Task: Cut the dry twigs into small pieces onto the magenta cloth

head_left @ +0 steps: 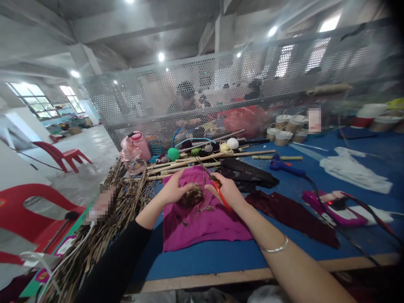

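Note:
On the blue table a magenta cloth (202, 233) lies spread out. My left hand (173, 189) curls around the near side of a brown clump of dried plant bits (193, 196), its thumb on top. With my right hand (229, 190) I hold a pair of scissors (222, 197) by the orange handles, the blades pointing away and to the left, just above and beside the clump. A few loose brown scraps (206, 208) lie on the cloth between my hands. The fingers of both hands are partly hidden.
Dry stalks (109, 219) are heaped to the left, beside a pink jug (139, 145). Yarn balls (173, 154) and sticks lie behind the cloth, before a perforated metal screen (135, 97). A blue glue gun (285, 166), dark red fabric (293, 214) and a magenta power strip (334, 210) lie right.

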A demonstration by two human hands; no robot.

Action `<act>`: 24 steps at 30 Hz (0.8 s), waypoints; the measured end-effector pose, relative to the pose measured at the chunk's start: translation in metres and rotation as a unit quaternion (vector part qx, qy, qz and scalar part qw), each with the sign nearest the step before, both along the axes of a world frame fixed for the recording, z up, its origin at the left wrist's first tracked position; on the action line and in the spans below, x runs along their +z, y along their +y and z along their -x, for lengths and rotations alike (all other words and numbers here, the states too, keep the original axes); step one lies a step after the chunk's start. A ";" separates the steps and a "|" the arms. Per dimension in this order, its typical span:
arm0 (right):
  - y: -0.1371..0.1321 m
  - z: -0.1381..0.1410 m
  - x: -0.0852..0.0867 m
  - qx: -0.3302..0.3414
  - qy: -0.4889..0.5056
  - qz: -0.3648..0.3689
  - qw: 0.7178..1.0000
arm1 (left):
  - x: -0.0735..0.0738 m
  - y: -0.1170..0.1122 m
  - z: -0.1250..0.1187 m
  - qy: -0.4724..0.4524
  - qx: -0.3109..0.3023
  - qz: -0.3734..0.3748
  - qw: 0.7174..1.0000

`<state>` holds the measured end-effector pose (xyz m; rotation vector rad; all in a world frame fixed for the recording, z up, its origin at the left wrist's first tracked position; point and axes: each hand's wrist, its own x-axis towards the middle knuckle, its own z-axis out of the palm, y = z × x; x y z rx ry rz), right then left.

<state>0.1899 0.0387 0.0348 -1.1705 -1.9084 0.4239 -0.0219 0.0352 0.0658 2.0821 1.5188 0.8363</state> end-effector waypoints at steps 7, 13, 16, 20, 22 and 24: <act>-0.014 0.011 0.005 0.053 -0.047 0.025 0.997 | -0.006 -0.036 -0.015 -0.224 0.093 -0.053 0.969; -0.030 0.024 0.011 0.115 -0.057 0.048 0.991 | -0.019 -0.050 -0.033 -0.398 0.042 0.089 0.912; -0.033 0.029 0.008 0.099 -0.069 0.052 0.991 | -0.024 -0.050 -0.031 -0.430 0.053 0.098 0.896; -0.036 0.035 0.003 0.068 -0.075 0.031 0.994 | -0.030 -0.049 -0.028 -0.414 0.058 0.082 0.905; -0.036 0.037 0.003 0.069 -0.070 0.017 0.995 | -0.032 -0.049 -0.027 -0.395 0.061 0.072 0.914; -0.037 0.038 0.003 0.077 -0.068 0.020 0.994 | -0.035 -0.049 -0.027 -0.386 0.055 0.067 0.918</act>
